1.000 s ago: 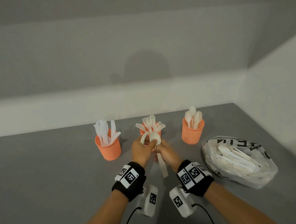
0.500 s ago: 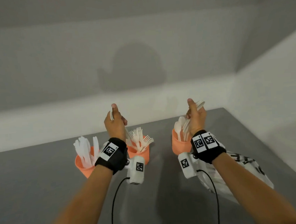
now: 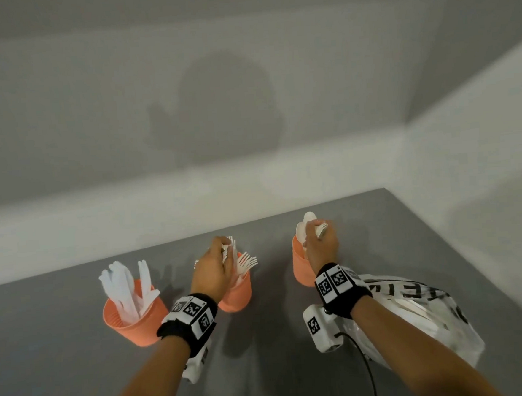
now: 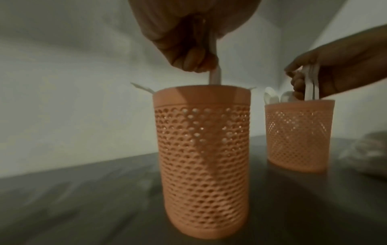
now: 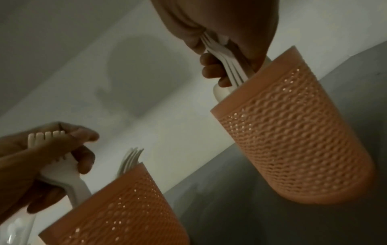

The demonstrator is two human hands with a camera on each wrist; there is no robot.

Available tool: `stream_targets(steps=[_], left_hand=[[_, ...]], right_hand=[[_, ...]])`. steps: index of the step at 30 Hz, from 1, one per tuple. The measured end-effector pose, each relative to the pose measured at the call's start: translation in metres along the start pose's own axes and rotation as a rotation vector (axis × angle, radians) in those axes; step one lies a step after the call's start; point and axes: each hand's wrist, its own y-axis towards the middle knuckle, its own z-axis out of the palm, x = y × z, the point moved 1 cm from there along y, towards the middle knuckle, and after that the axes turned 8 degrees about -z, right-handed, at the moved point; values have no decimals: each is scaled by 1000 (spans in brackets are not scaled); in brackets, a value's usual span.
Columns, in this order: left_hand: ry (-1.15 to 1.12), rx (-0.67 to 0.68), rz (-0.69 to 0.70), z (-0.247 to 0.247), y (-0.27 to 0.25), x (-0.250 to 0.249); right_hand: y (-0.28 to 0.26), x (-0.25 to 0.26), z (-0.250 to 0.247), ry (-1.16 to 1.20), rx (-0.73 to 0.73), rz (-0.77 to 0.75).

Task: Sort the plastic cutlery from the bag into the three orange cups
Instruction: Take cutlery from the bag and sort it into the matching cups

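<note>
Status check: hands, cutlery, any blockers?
Left hand grips white plastic forks, lowering into middle orange perforated cup. Right hand grips white plastic spoons at right orange cup. No visible obstruction.

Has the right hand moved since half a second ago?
Yes. The right hand has dropped from above the right cup down to its rim, lowering the cutlery it holds into it.

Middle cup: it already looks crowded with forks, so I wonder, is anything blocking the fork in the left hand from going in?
Nothing visible blocks it. The left hand pinches the fork right above the middle cup, and its handle already dips past the rim. The forks already inside lean toward the right side, apart from it.
</note>
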Motion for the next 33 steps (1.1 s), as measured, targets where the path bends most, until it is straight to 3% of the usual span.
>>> stream_targets(steps=[5, 9, 11, 13, 16, 21, 26, 30, 33], left_hand=[[306, -5, 90, -3, 3, 0], [541, 60, 230, -1, -3, 3], [546, 83, 200, 2, -6, 8], [519, 112, 136, 1, -4, 9], [480, 170, 96, -5, -2, 8], [322, 82, 122, -14, -8, -20], [34, -24, 236, -5, -31, -68], [-144, 249, 234, 25, -68, -100], [-174, 469, 217, 55, -96, -113]], right_hand=[[-5, 6, 1, -219, 21, -231], [-6, -15, 2, -750, 200, -478], [-9, -15, 5, -1018, 309, -451], [-11, -6, 8, -1123, 381, -381], [-18, 15, 9, -1114, 412, -326], [-26, 54, -7, -806, 419, -356], [-32, 93, -61, -532, 431, -405], [-44, 82, -132, -573, 529, -302], [-59, 44, -185, -952, 657, -187]])
